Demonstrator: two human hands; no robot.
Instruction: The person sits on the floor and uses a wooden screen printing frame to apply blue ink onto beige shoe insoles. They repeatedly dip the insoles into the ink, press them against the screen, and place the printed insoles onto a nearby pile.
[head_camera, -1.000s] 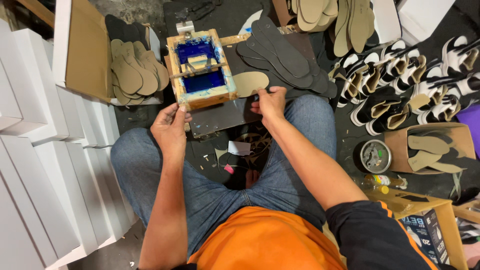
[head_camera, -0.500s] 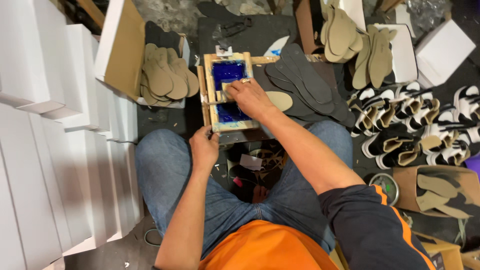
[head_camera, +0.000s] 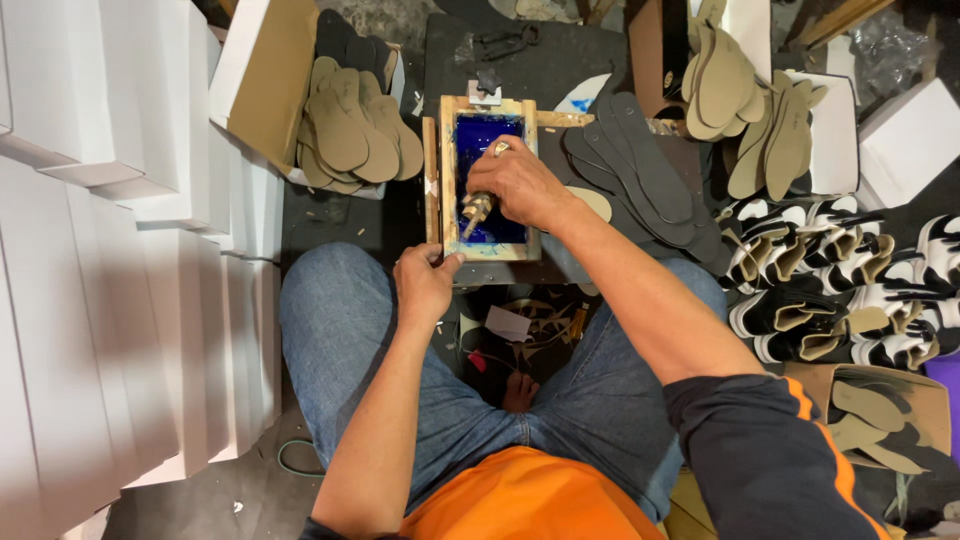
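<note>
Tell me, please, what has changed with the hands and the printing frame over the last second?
The right hand left the frame's near right corner, moved onto the blue screen and now grips a squeegee there. The left hand stayed at the wooden frame, holding its near left corner. The frame and insole piles stayed put.

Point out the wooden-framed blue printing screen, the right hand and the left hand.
wooden-framed blue printing screen (head_camera: 481, 135): head view, blue mesh near top.
right hand (head_camera: 522, 185): head view, back of hand.
left hand (head_camera: 424, 285): head view, back of hand, at frame's near corner.
</note>
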